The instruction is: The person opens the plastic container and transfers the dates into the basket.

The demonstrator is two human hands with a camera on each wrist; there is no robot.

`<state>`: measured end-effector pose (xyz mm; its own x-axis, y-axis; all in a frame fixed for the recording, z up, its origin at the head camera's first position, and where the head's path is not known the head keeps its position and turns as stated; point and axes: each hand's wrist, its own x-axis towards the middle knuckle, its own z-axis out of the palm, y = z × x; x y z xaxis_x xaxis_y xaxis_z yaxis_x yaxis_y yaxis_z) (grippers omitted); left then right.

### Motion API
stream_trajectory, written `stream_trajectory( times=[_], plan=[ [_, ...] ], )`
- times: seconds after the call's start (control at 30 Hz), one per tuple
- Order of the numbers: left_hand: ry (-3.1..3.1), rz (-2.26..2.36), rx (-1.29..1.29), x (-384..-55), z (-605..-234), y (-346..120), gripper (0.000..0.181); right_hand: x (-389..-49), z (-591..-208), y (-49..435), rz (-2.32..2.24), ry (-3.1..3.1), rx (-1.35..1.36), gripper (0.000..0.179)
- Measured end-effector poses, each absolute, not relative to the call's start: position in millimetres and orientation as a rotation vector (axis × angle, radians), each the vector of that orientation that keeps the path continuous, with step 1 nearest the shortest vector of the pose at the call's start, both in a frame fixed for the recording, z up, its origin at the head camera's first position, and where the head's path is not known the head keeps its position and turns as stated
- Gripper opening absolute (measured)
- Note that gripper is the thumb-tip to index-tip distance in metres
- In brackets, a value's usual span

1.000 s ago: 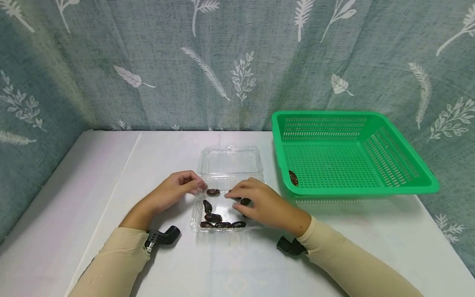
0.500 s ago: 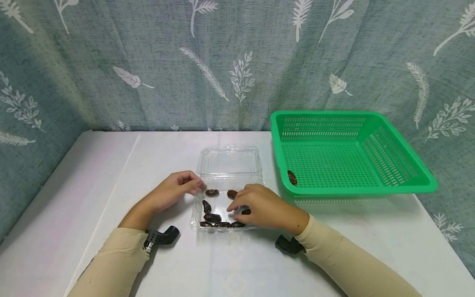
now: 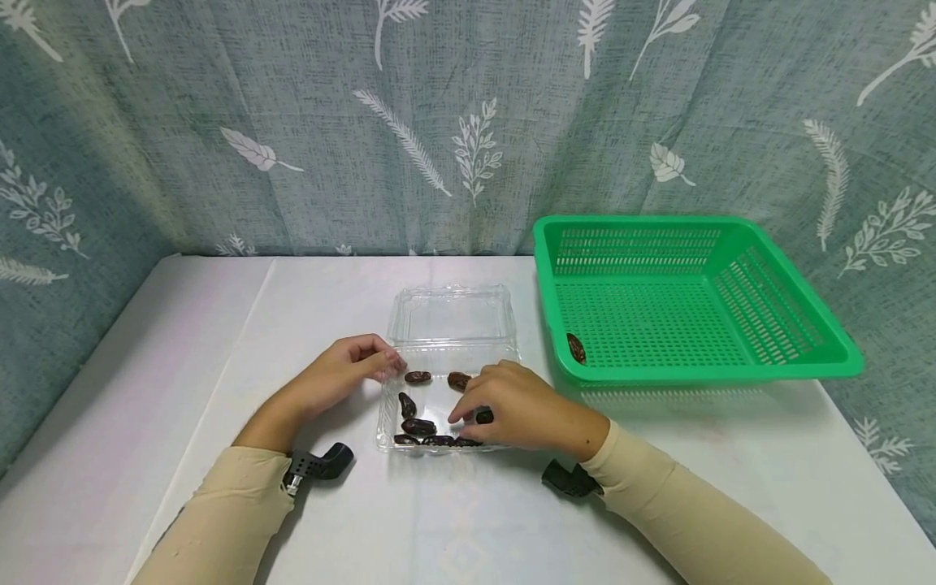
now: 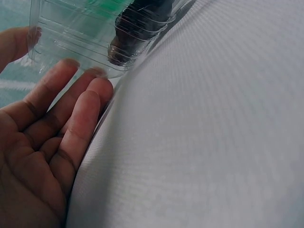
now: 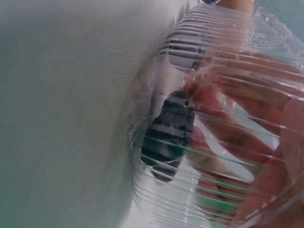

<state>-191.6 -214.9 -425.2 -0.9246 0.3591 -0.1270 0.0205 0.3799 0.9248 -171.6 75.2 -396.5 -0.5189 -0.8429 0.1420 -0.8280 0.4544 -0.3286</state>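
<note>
A clear hinged plastic container lies on the table, holding several dark dates. One date is at its back left, another date at its back right; others line the left side and front. My left hand holds the container's left edge, thumb at the rim and fingers against the outer wall. My right hand reaches into the right side, thumb and forefinger apart. Through the wall in the right wrist view, its fingertips touch a date. The hand partly covers that side in the head view.
The container's open lid lies behind it. At the right stands a green perforated basket with one date in its near left corner. A leaf-patterned curtain hangs behind the white table.
My right hand has shifted slightly toward the front of the container, uncovering the date at the back right. The left hand has stayed in place.
</note>
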Motion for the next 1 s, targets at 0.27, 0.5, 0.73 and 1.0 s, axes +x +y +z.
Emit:
stream_trajectory(
  times=[0.27, 0.5, 0.73, 1.0],
  plan=[
    [2.323, 1.57, 0.339, -190, -425, -216, 0.028, -175, -388, 80, -0.646, 2.524, -1.447, 0.014],
    [2.305, 1.581, 0.344, -191, -427, -216, 0.028, -172, -373, 89, -0.517, 2.682, -1.426, 0.018],
    [2.334, 1.557, 0.326, -193, -425, -219, 0.026, -170, -373, 91, -0.527, 2.695, -1.372, 0.017],
    [2.346, 1.574, 0.253, -191, -422, -224, 0.022, -171, -379, 89, -0.683, 2.774, -1.328, 0.013]
  ],
)
